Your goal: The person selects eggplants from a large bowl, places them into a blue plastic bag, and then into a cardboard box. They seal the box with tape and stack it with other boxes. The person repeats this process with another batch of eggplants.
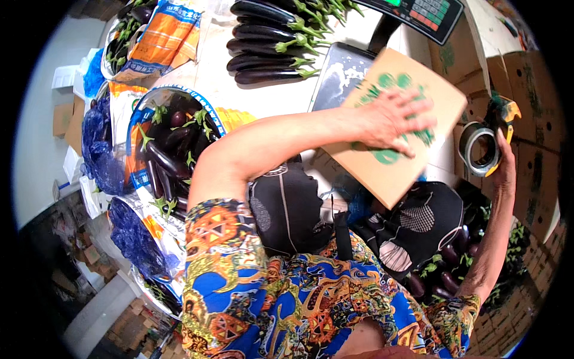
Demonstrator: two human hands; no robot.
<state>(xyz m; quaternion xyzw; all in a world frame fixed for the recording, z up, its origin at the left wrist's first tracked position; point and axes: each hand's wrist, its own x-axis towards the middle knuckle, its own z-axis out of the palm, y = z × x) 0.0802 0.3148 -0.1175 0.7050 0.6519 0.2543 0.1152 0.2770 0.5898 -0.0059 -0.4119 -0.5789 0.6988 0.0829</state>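
Observation:
My left hand (394, 121) lies flat on a closed cardboard box (437, 96) printed in green, its fingers spread and slightly blurred. The box sits tilted in the view, overlapping a platform scale (332, 89) and reaching out over my knees. Off to the right, my right hand (506, 159) grips a tape dispenser (510, 110) with a yellow frame. Its roll of tape (480, 150) faces the box, a short distance away from it.
Eggplants (269, 47) lie in a row on the white table (210, 96). Open sacks of eggplants (170, 139) stand at the left. More eggplants (441, 273) lie low on the right, near stacked cartons (533, 179). The scale's keypad display (417, 11) rises behind the box.

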